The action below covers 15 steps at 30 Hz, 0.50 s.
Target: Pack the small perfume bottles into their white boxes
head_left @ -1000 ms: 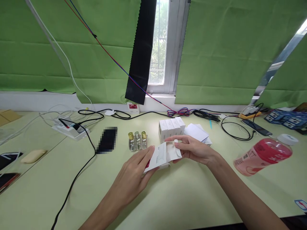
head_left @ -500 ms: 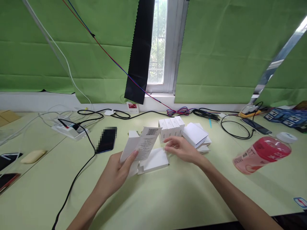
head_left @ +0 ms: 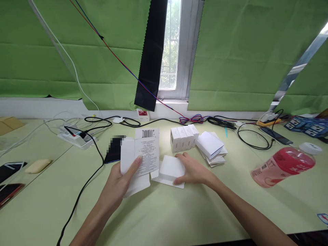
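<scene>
An unfolded white carton (head_left: 148, 155), printed with small text and a barcode, is gripped in my left hand (head_left: 120, 182), thumb across its face. Its flaps stand open. Just right of it, a white cardboard tray (head_left: 169, 167) rests on the table, tilted slightly. My right hand (head_left: 193, 169) grips the tray's right end, thumb at the near edge and fingers at the far edge. Behind the tray stands a row of several small white boxes (head_left: 184, 138). A stack of folded white papers (head_left: 211, 147) lies to the right of the boxes.
A dark phone (head_left: 114, 150) lies behind my left hand, partly covered by the carton. A black cable (head_left: 84, 191) runs down the left side from a white power strip (head_left: 77, 138). A pink drink bottle (head_left: 284, 165) is at the right. Coiled wires (head_left: 220, 122) line the wall.
My left hand has turned the carton so its printed side faces me, spread wider. My right hand has come down and closed on the white tray, lifting or tilting it a little.
</scene>
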Available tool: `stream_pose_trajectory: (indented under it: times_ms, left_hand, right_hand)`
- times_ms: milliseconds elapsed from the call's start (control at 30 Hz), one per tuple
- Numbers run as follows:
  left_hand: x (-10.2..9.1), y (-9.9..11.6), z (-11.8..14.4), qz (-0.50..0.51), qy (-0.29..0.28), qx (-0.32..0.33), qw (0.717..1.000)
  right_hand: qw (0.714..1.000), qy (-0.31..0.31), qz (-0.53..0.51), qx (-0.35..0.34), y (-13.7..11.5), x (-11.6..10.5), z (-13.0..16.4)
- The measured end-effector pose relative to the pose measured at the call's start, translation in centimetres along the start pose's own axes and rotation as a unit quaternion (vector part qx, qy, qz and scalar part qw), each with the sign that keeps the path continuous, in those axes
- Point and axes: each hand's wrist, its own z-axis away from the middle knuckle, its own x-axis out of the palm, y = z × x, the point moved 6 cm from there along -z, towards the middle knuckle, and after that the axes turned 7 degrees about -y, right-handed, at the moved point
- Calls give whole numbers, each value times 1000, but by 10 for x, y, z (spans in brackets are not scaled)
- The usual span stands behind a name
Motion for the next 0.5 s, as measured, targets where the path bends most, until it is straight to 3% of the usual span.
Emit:
stream_pose_trajectory:
  times_ms: [167,300,400,500]
  left_hand:
    - [3,18,9,-98,135,126,978]
    - [28,23,12,-76,171,172,967]
    - [56,22,1,-20,111,171,979]
    - [83,16,-12,55,9,122,991]
  right_hand:
    - [986,85,-141,14,6,-54,26]
    - [932,164,-321,-35,3,-81,42]
    - [894,164,-405,-95,-8,-76,41]
    - [903,173,-380,-98,-12,-63,32]
